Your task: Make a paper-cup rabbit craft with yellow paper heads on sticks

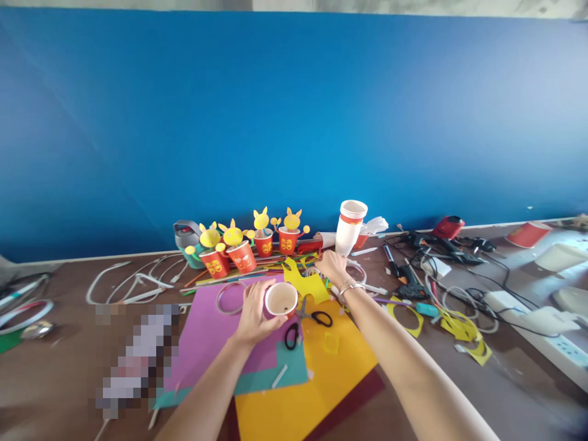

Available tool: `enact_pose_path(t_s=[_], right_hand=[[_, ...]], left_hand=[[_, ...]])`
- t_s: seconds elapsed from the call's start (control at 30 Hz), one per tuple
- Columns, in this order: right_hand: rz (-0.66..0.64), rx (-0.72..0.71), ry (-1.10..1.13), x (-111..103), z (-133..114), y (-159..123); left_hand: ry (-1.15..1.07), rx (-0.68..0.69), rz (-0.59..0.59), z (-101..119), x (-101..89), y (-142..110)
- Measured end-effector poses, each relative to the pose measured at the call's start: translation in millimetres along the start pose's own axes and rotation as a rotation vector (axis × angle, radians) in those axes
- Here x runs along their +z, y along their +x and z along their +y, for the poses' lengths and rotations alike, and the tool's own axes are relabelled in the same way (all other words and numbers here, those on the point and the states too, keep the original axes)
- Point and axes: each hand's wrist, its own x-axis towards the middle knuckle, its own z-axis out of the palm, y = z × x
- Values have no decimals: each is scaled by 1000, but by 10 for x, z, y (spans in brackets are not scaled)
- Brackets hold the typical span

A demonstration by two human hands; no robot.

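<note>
My left hand (258, 315) is wrapped around a paper cup (281, 300), its mouth tilted up toward me and a small dark spot inside. My right hand (332, 267) reaches forward to the foot of a tall stack of paper cups (351, 226). Its fingers look curled down among small supplies, and what they grip is hidden. Between my arms, scissors (301, 315) with black handles lie spread on coloured sheets. A cut yellow paper scrap (305, 283) lies just behind them. Several red cups (264, 243) with yellow paper animal figures stand along the wall.
Purple paper (202, 331) and orange paper (340, 361) cover the middle of the table. Glue guns (411, 283), tangled cables and a white power strip (546, 331) sit at right. A grey-green bottle (190, 245) stands by the blue wall (275, 122).
</note>
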Motion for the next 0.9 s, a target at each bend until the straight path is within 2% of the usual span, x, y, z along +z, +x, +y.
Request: enact_pose_path(t_s=[0.1, 0.17, 0.27, 0.37, 0.4, 0.5, 0.6, 0.73, 0.8, 0.9], right_hand=[[1, 6, 187, 0, 49, 13], [2, -37, 359, -41, 87, -5], [15, -131, 615, -115, 113, -49], [5, -202, 813, -163, 86, -115], [-19, -216, 897, -174, 65, -141], [-139, -254, 1116, -201, -32, -228], [-238, -310, 1084, -216, -176, -314], [-217, -523, 860, -197, -365, -397], [-170, -627, 776, -174, -417, -396], [-124, -622, 660, -121, -437, -314]], left_hand=[[-96, 41, 94, -56, 8, -40], [-137, 22, 168, -79, 20, -46], [-167, -60, 253, -55, 15, 8], [-219, -197, 335, 40, -53, 158], [-232, -240, 351, 81, -89, 229], [-273, -288, 268, 204, -196, 484], [-365, -287, 128, 313, -235, 740], [-602, -460, -48, 391, -145, 965], [-634, -488, -21, 368, -108, 1018], [-657, -535, 74, 253, -164, 1054]])
